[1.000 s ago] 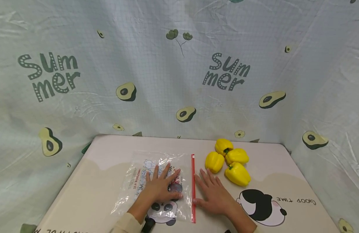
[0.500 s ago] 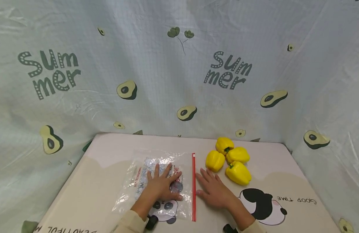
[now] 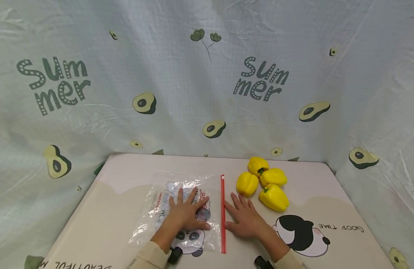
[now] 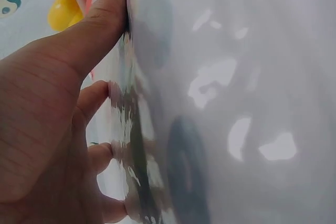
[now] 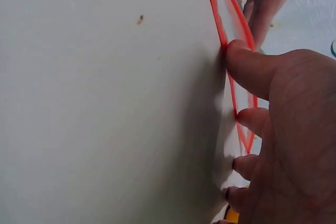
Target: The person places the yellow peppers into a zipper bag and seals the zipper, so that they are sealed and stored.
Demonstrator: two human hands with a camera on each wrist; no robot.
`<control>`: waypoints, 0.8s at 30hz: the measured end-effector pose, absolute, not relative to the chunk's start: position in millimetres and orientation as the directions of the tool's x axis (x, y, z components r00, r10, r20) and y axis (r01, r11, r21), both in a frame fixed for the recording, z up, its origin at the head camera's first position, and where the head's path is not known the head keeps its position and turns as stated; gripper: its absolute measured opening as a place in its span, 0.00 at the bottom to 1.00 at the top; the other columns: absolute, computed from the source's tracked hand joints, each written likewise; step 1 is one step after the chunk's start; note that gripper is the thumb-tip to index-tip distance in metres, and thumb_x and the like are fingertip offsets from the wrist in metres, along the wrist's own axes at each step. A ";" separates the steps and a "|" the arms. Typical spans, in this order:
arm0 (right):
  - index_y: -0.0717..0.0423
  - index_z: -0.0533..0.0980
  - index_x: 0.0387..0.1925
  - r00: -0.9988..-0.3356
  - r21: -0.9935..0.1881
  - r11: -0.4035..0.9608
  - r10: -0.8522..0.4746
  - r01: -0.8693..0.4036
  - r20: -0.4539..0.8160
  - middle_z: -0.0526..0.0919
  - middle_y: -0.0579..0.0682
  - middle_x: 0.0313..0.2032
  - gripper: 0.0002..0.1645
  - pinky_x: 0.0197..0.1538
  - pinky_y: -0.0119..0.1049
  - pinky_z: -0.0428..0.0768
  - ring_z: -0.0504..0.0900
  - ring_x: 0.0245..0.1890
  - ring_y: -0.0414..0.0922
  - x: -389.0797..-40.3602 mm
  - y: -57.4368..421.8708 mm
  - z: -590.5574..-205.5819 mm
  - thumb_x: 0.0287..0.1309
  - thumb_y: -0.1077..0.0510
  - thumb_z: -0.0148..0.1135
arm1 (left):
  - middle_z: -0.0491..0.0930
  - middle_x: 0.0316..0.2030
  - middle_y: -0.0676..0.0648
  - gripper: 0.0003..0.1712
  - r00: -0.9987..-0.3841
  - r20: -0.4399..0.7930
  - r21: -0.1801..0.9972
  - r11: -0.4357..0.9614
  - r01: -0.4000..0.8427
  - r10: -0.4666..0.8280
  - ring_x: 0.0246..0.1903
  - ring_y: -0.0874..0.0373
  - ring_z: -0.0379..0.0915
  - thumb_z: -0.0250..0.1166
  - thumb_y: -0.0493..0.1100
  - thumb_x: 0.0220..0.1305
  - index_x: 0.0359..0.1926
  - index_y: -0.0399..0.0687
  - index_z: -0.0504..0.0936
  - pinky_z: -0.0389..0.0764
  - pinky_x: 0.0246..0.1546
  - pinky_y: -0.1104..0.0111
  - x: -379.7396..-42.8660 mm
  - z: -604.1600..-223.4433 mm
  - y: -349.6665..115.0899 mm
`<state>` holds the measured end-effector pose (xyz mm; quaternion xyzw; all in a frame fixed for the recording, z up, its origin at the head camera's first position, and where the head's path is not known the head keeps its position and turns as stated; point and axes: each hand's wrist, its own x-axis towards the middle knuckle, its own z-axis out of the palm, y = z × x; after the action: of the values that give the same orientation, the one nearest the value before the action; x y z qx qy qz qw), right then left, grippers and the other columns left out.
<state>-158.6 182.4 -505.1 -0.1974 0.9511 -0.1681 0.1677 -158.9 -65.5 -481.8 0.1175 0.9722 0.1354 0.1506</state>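
A clear zip bag [image 3: 146, 213] with a red zip edge [image 3: 223, 239] lies flat on the table, its zip toward the right. My left hand [image 3: 185, 216] rests on the bag with fingers spread; in the left wrist view its fingertips press the shiny plastic [image 4: 210, 93]. My right hand [image 3: 245, 220] lies on the table just right of the zip. In the right wrist view its thumb [image 5: 247, 59] touches the red edge [image 5: 233, 93], and the other fingers are extended. Several yellow bell peppers [image 3: 274, 197] sit grouped beyond the right hand.
The pale table [image 3: 92, 224] carries printed lettering and a cartoon dog [image 3: 301, 235] at the right. A curtain [image 3: 173, 74] with avocado prints hangs behind the table and along both sides. Black wrist devices [image 3: 175, 256] show below the sleeves.
The right hand shifts slightly away from the zip and then back to it. The left hand, bag and peppers keep their places; the whole view drifts a little.
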 end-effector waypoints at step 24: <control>0.37 0.66 0.77 -0.871 -0.332 0.903 -0.379 -0.274 -0.312 0.53 0.55 0.83 0.50 0.80 0.70 0.51 0.48 0.84 0.62 -165.0 174.5 -497.0 0.56 0.33 0.71 | 0.56 0.83 0.45 0.50 -0.937 -0.207 0.371 0.909 0.191 0.281 0.80 0.23 0.38 0.80 0.68 0.44 0.71 0.74 0.76 0.42 0.71 0.21 -167.1 -491.8 -79.2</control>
<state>-165.0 174.5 -497.0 -0.1706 0.9570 -0.1402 0.1880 -167.1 -79.2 -491.8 0.1220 0.9684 0.1754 0.1287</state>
